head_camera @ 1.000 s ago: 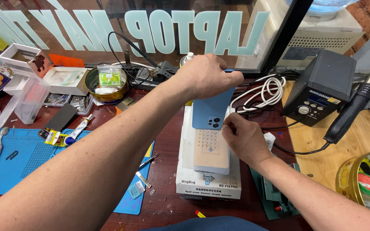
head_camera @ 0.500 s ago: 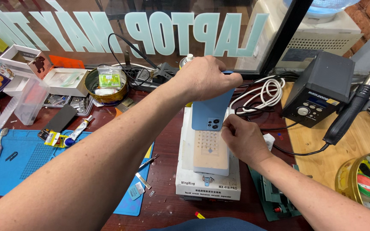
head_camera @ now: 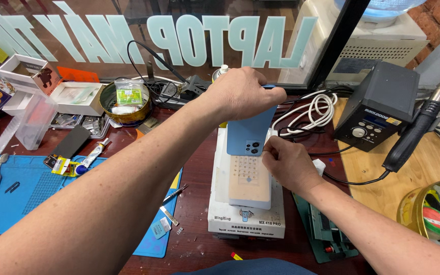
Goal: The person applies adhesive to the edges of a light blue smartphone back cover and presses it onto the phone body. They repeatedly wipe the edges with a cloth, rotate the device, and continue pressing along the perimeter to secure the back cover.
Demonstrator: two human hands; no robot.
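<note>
While the left hand (head_camera: 243,94) clamps the blue phone's (head_camera: 248,135) top edge, tilting it over the white heating plate (head_camera: 245,203), right-hand fingertips (head_camera: 270,146) press its side edge near the cameras, apparently steadying it

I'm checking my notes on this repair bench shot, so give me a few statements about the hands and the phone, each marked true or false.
1. The left hand grips the top of the blue phone. True.
2. The phone lies flat on the blue mat. False: it is held tilted over the white machine.
3. The right hand is at the phone's lower edge. True.
4. The right hand holds the black hot-air handle. False: the handle rests apart, at the right.
</note>
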